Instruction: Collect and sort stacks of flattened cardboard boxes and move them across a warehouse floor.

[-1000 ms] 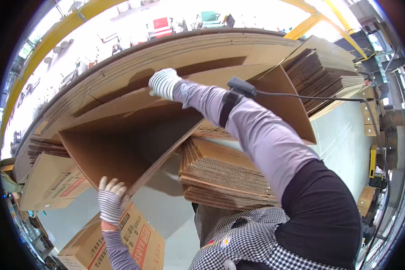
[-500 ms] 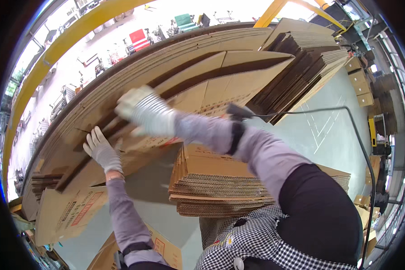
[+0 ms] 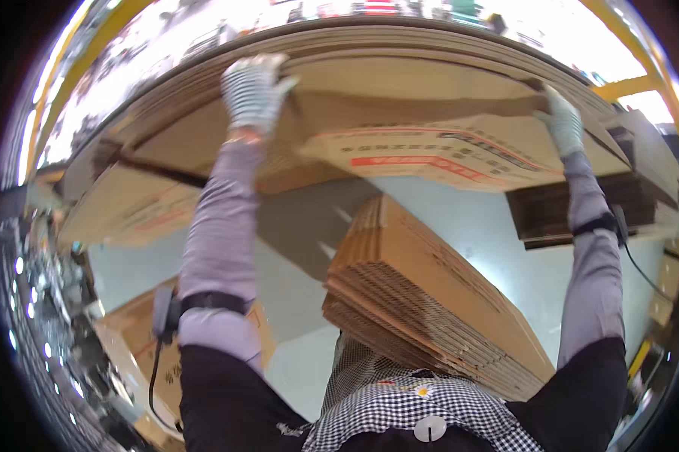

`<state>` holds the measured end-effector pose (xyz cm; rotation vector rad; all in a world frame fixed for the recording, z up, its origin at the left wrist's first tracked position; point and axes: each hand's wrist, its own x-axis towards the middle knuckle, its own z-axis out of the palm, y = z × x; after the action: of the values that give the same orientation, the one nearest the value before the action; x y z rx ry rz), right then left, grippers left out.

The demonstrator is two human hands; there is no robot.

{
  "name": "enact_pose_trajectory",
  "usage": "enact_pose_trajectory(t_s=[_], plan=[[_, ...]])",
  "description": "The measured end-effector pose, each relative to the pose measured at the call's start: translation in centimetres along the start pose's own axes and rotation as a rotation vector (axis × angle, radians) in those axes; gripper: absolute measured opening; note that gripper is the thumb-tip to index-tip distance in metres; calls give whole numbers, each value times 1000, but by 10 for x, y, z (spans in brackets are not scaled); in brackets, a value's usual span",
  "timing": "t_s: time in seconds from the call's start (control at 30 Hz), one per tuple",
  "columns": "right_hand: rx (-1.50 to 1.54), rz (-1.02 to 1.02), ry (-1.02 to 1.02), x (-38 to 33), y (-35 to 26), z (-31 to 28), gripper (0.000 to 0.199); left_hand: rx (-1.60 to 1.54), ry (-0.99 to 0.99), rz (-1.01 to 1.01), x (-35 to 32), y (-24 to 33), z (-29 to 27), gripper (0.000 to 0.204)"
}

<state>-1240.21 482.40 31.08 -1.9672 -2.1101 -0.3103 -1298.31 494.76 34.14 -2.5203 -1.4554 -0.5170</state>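
Observation:
A large flattened cardboard carton (image 3: 430, 154) with red and dark print leans in front of me against a stack of other flat cartons. My left hand (image 3: 254, 92), in a white striped glove, hooks its fingers over the upper cardboard edge, thumb apart to the right. At the other end, my right hand (image 3: 562, 124), gloved alike, is closed round the carton's upper right edge; its fingertips are partly hidden behind the board. Both arms reach forward, spread wide. Some motion blur softens the cardboard near the left hand.
Against my apron stands a thick bundle of folded cartons (image 3: 437, 294). More flat cartons (image 3: 596, 207) lean at the right, and a printed one (image 3: 140, 203) at the left. Another carton (image 3: 151, 324) lies on the grey floor (image 3: 294, 256). Yellow frame bars (image 3: 630, 88) rise beyond.
My view has turned left-to-right across the stack. My right hand has moved from beside the left hand out to the carton's right end. The left hand now reaches over the upper edge.

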Motion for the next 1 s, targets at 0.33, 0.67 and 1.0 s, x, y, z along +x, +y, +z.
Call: enact_pose_trajectory(t_s=[0.33,0.67,1.0], plan=[[-522,188,-81,-4,-18,45,82,72,-33,-193,-36,47,74,84],[-77,172,113,-116,-59,10,85,-564,-1244,-85,-100,127,7,64],[947,774,-453,-408,-184,-182,112,-435,-695,673,-257,316,-122,101]])
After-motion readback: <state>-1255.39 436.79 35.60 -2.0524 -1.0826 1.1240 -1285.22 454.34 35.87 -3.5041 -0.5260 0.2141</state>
